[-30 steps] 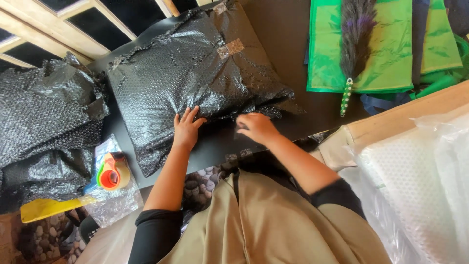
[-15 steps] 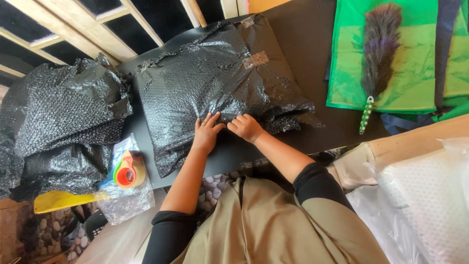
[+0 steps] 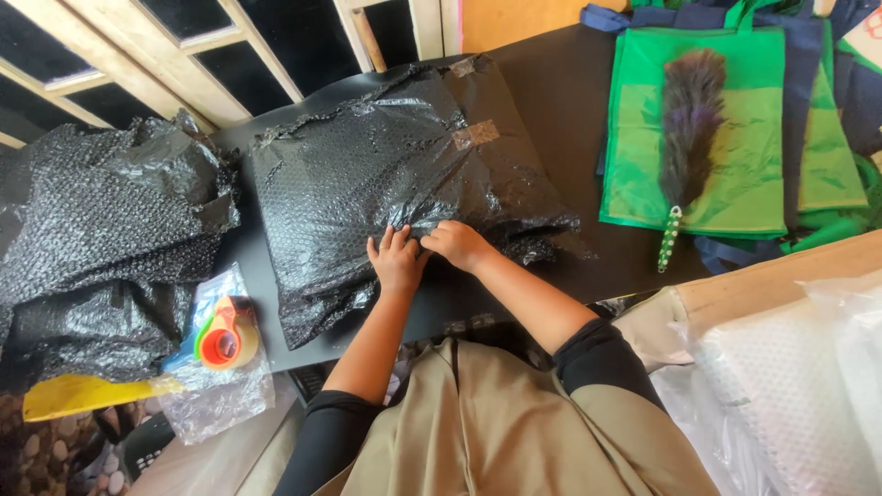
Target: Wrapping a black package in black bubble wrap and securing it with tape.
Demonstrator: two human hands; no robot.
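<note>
A large parcel wrapped in black bubble wrap (image 3: 377, 174) lies on a dark table (image 3: 551, 92), with a strip of brown tape on its top right. My left hand (image 3: 395, 262) rests flat, fingers spread, on the parcel's near edge. Right beside it, touching it, my right hand (image 3: 457, 243) has its fingers curled and pinches a fold of the black wrap at that same edge.
A heap of loose black bubble wrap (image 3: 92, 239) lies at the left. A tape dispenser (image 3: 225, 335) sits on a clear plastic bag near it. Green tote bags (image 3: 726, 147) with a dark feather duster (image 3: 684, 138) lie at the right. White bubble wrap (image 3: 790, 386) is at lower right.
My right hand has slid left along the parcel's near edge until it meets my left hand. The camera view has shifted, so everything sits more to the right and lower.
</note>
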